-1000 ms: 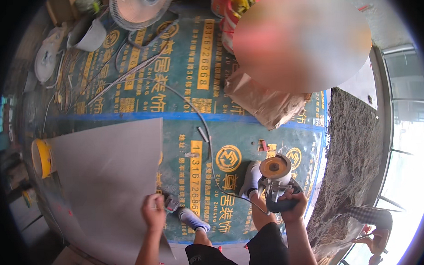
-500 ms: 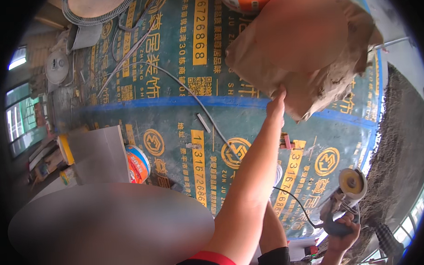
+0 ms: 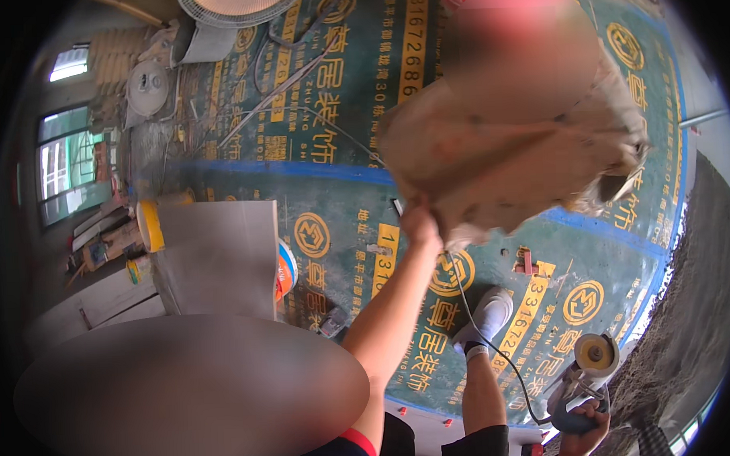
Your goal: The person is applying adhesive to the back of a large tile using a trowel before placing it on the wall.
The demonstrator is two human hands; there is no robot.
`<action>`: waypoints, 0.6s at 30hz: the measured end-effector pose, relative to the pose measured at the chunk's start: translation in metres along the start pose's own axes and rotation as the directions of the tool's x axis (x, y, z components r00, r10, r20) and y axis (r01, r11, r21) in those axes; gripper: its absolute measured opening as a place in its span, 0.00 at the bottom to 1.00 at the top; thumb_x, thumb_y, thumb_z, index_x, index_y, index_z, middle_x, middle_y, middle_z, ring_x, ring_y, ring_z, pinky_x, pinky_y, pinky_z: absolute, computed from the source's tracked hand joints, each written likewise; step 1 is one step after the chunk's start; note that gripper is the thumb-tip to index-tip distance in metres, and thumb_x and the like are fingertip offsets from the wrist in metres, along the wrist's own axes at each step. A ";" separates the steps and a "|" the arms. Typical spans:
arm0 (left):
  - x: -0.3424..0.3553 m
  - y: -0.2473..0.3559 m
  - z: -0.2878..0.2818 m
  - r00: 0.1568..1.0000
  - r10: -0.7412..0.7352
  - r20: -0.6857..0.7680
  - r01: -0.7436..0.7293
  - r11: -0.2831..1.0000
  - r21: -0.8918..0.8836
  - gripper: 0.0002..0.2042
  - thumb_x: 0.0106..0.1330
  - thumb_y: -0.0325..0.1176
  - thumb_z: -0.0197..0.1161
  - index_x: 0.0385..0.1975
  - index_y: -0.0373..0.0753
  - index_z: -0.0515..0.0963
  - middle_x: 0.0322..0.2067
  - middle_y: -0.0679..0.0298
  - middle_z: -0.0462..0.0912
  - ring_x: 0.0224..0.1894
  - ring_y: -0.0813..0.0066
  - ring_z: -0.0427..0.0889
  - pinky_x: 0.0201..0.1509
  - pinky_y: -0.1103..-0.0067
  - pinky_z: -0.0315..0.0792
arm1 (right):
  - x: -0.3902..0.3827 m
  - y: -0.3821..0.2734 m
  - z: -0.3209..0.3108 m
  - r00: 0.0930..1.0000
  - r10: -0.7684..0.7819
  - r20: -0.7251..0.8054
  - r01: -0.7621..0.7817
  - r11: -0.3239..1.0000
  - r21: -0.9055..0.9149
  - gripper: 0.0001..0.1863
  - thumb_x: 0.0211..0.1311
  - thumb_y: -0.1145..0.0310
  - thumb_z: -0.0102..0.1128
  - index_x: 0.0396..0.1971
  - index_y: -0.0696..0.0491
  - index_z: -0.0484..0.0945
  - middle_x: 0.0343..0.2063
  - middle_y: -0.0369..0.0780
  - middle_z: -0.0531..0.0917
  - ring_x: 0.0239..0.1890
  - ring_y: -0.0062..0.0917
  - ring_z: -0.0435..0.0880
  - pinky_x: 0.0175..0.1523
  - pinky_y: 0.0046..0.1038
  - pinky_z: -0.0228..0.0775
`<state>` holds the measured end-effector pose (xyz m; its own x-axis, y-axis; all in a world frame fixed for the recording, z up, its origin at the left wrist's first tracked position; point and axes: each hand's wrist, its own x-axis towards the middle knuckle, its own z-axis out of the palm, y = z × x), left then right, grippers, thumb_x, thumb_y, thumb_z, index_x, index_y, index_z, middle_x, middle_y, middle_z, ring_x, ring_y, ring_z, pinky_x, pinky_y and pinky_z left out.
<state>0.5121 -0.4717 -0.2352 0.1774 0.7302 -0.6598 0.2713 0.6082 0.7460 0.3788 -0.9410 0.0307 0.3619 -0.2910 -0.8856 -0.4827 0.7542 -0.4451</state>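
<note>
My left hand [image 3: 421, 228] is closed on the near left corner of a crumpled brown sack [image 3: 507, 163]. The sack hangs above the green floor sheet, and its ragged right end gapes. At the lower right, my right hand [image 3: 585, 439] grips the dark handle of an angle grinder [image 3: 576, 397]. The grinder's round yellowish disc [image 3: 596, 352] points up and away from me. A dark cord [image 3: 498, 348] runs from the grinder across the floor toward the sack. A blurred patch hides part of the sack's far side.
My foot in a light shoe [image 3: 494, 310] stands beside the cord. A red block [image 3: 528, 261] lies beyond it. At left are a grey board [image 3: 221, 253] and a bucket [image 3: 285, 269]. A wire-guarded round fan [image 3: 240, 1] is far left; dark sand [image 3: 658, 330] lines the right.
My left hand has drawn the sack's corner left and nearer, and the sack spreads wider. The view has shifted, uncovering my shoe. My right hand still holds the grinder.
</note>
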 end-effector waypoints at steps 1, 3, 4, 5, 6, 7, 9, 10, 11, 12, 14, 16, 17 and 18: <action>0.015 0.008 -0.038 1.000 0.002 -0.010 -0.003 0.994 -0.113 0.10 0.68 0.32 0.61 0.44 0.36 0.80 0.41 0.63 0.82 0.43 0.69 0.76 0.49 0.67 0.72 | -0.003 0.004 0.010 0.999 0.019 0.051 -0.019 1.000 0.001 0.13 0.53 0.73 0.52 0.40 0.57 0.69 0.31 0.35 0.74 0.32 0.19 0.76 0.41 0.27 0.77; 0.057 0.013 -0.141 0.995 0.024 -0.100 -0.043 0.981 -0.188 0.12 0.70 0.35 0.61 0.48 0.37 0.78 0.43 0.63 0.81 0.43 0.67 0.77 0.49 0.66 0.74 | -0.008 0.018 0.030 0.991 0.056 0.123 -0.055 0.998 -0.006 0.13 0.54 0.73 0.52 0.40 0.57 0.69 0.32 0.35 0.74 0.32 0.18 0.76 0.41 0.27 0.77; 0.078 0.014 -0.201 0.982 0.041 -0.186 -0.068 0.987 -0.143 0.14 0.70 0.36 0.60 0.51 0.38 0.77 0.44 0.61 0.81 0.44 0.66 0.78 0.49 0.65 0.75 | -0.010 0.028 0.040 0.990 0.051 0.128 -0.044 0.997 -0.059 0.13 0.54 0.73 0.51 0.41 0.57 0.69 0.32 0.35 0.74 0.31 0.18 0.76 0.41 0.27 0.78; 0.061 -0.005 -0.205 0.964 -0.110 -0.242 0.053 0.972 -0.230 0.15 0.71 0.37 0.60 0.53 0.38 0.76 0.44 0.61 0.81 0.44 0.65 0.79 0.48 0.67 0.76 | -0.009 0.022 0.042 0.994 -0.032 0.109 0.048 0.989 -0.140 0.13 0.54 0.73 0.51 0.41 0.57 0.69 0.33 0.35 0.74 0.31 0.18 0.76 0.41 0.27 0.78; 0.045 -0.011 -0.209 0.926 -0.260 -0.273 0.163 0.929 -0.331 0.16 0.71 0.39 0.60 0.54 0.38 0.76 0.45 0.61 0.81 0.44 0.64 0.80 0.47 0.68 0.77 | -0.012 0.012 0.048 0.988 -0.098 0.116 0.117 0.978 -0.174 0.13 0.54 0.73 0.51 0.41 0.57 0.69 0.33 0.35 0.74 0.31 0.18 0.76 0.41 0.27 0.78; 0.086 0.017 -0.321 0.927 -0.178 -0.330 0.074 0.949 -0.306 0.16 0.71 0.39 0.60 0.54 0.38 0.76 0.45 0.61 0.81 0.44 0.64 0.80 0.47 0.68 0.77 | -0.014 0.037 0.057 0.991 -0.003 0.136 0.023 0.988 -0.150 0.14 0.54 0.73 0.51 0.42 0.57 0.69 0.33 0.35 0.74 0.31 0.17 0.76 0.41 0.27 0.78; 0.109 0.028 -0.443 0.987 -0.045 -0.156 -0.006 0.949 -0.314 0.18 0.72 0.41 0.59 0.56 0.37 0.75 0.47 0.61 0.81 0.44 0.65 0.81 0.46 0.72 0.77 | -0.016 0.064 0.071 0.983 0.071 0.168 -0.041 0.984 -0.173 0.20 0.54 0.74 0.50 0.50 0.59 0.69 0.34 0.35 0.75 0.30 0.17 0.75 0.39 0.25 0.79; 0.100 -0.004 -0.442 0.965 -0.023 -0.261 -0.062 0.947 -0.314 0.20 0.72 0.41 0.59 0.57 0.36 0.74 0.48 0.60 0.81 0.45 0.65 0.82 0.45 0.73 0.77 | -0.020 0.061 0.081 0.984 0.025 0.175 0.013 0.977 -0.212 0.20 0.54 0.74 0.50 0.50 0.59 0.69 0.34 0.35 0.75 0.30 0.17 0.75 0.39 0.25 0.79; 0.090 -0.024 -0.438 0.930 0.006 -0.368 -0.125 0.946 -0.300 0.21 0.72 0.42 0.58 0.58 0.34 0.74 0.50 0.60 0.81 0.45 0.65 0.82 0.45 0.73 0.77 | -0.027 0.060 0.092 0.973 0.006 0.232 0.057 0.962 -0.266 0.24 0.54 0.74 0.49 0.54 0.59 0.68 0.35 0.36 0.75 0.30 0.18 0.76 0.39 0.25 0.79; 0.080 -0.037 -0.430 0.929 -0.033 -0.368 -0.102 0.935 -0.340 0.21 0.72 0.42 0.58 0.58 0.34 0.74 0.50 0.60 0.81 0.45 0.65 0.82 0.45 0.73 0.77 | -0.035 0.061 0.100 0.957 0.000 0.289 0.095 0.944 -0.316 0.28 0.54 0.75 0.49 0.58 0.59 0.67 0.35 0.37 0.76 0.30 0.18 0.77 0.38 0.25 0.80; 0.059 -0.055 -0.402 0.863 -0.085 -0.498 0.193 0.966 0.170 0.21 0.73 0.43 0.56 0.55 0.32 0.76 0.46 0.58 0.83 0.45 0.65 0.83 0.47 0.72 0.77 | -0.041 0.057 0.099 0.942 -0.023 0.334 0.150 0.921 -0.360 0.30 0.53 0.75 0.49 0.61 0.58 0.66 0.35 0.37 0.76 0.31 0.19 0.78 0.38 0.25 0.81; 0.045 -0.037 -0.425 0.864 0.136 -0.484 0.209 0.778 0.593 0.23 0.74 0.48 0.47 0.43 0.31 0.80 0.37 0.46 0.84 0.42 0.52 0.83 0.48 0.63 0.74 | -0.051 0.082 0.109 0.926 0.051 0.374 0.097 0.926 -0.366 0.33 0.53 0.75 0.48 0.64 0.58 0.64 0.36 0.37 0.77 0.31 0.19 0.79 0.37 0.25 0.82; 0.032 -0.042 -0.415 0.845 0.120 -0.521 0.247 0.777 0.579 0.23 0.74 0.47 0.46 0.44 0.30 0.79 0.40 0.43 0.83 0.44 0.48 0.82 0.50 0.61 0.73 | -0.062 0.089 0.114 0.935 0.055 0.351 0.086 0.923 -0.375 0.33 0.53 0.75 0.48 0.64 0.57 0.64 0.35 0.37 0.77 0.31 0.20 0.79 0.38 0.26 0.82; 0.017 -0.044 -0.404 0.824 0.103 -0.557 0.284 0.775 0.564 0.23 0.74 0.46 0.45 0.44 0.30 0.79 0.43 0.41 0.82 0.46 0.44 0.80 0.51 0.60 0.72 | -0.073 0.096 0.119 0.943 0.058 0.329 0.076 0.921 -0.382 0.33 0.53 0.75 0.48 0.64 0.57 0.64 0.35 0.37 0.77 0.31 0.21 0.80 0.38 0.27 0.83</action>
<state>0.1214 -0.3600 -0.2429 -0.3524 0.8379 -0.4167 0.7945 0.5032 0.3399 0.4006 -0.7773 0.0685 0.5749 -0.0369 -0.8174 -0.7217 0.4478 -0.5278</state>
